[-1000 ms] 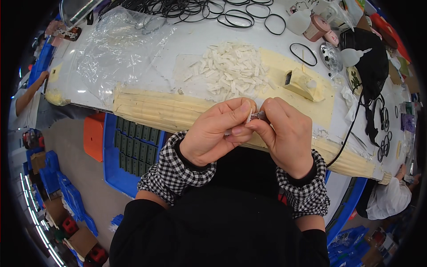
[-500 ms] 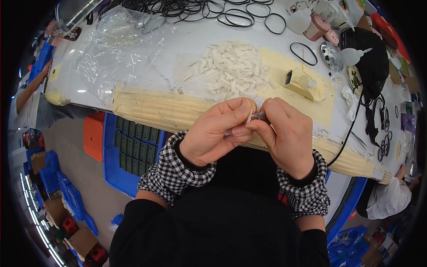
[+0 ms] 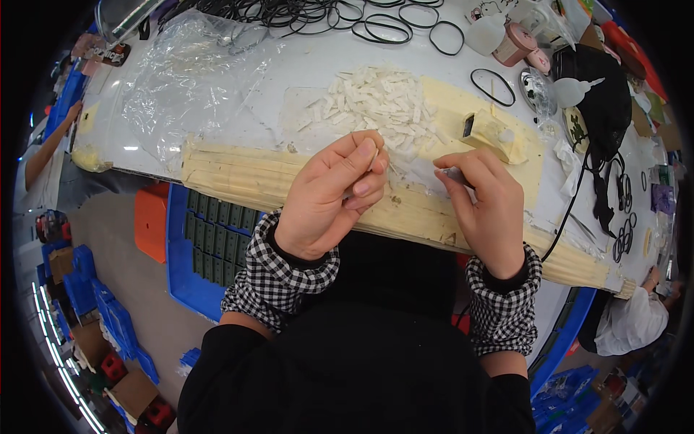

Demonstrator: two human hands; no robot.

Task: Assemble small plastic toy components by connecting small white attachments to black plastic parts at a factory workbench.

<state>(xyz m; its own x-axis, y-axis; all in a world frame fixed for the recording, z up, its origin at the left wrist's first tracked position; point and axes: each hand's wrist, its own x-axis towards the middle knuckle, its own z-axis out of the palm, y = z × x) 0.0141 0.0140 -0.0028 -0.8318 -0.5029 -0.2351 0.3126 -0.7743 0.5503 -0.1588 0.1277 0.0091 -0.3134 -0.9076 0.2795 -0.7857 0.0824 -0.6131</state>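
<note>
My left hand (image 3: 334,194) is closed in a pinch over the table's near edge, with a thin white strip (image 3: 374,159) just showing between thumb and fingers. Apart from it on the right, my right hand (image 3: 490,206) pinches a small greyish piece (image 3: 455,174), mostly covered by the fingers. Just beyond my hands lies a loose heap of short white strips (image 3: 379,105), partly on a yellow sheet (image 3: 452,98). A yellow-wrapped block (image 3: 499,137) with a dark end sits beyond my right hand.
Clear plastic film (image 3: 191,94) spreads at the left; black rubber rings (image 3: 383,29) lie along the far side. Yellow padding (image 3: 246,173) covers the table's front edge. Below stands a blue crate (image 3: 177,253) of dark green parts, beside an orange stool (image 3: 152,220). Other people sit at both sides.
My hands have drawn apart: the left went left and slightly up, the right moved to the right. The heap and block stay put.
</note>
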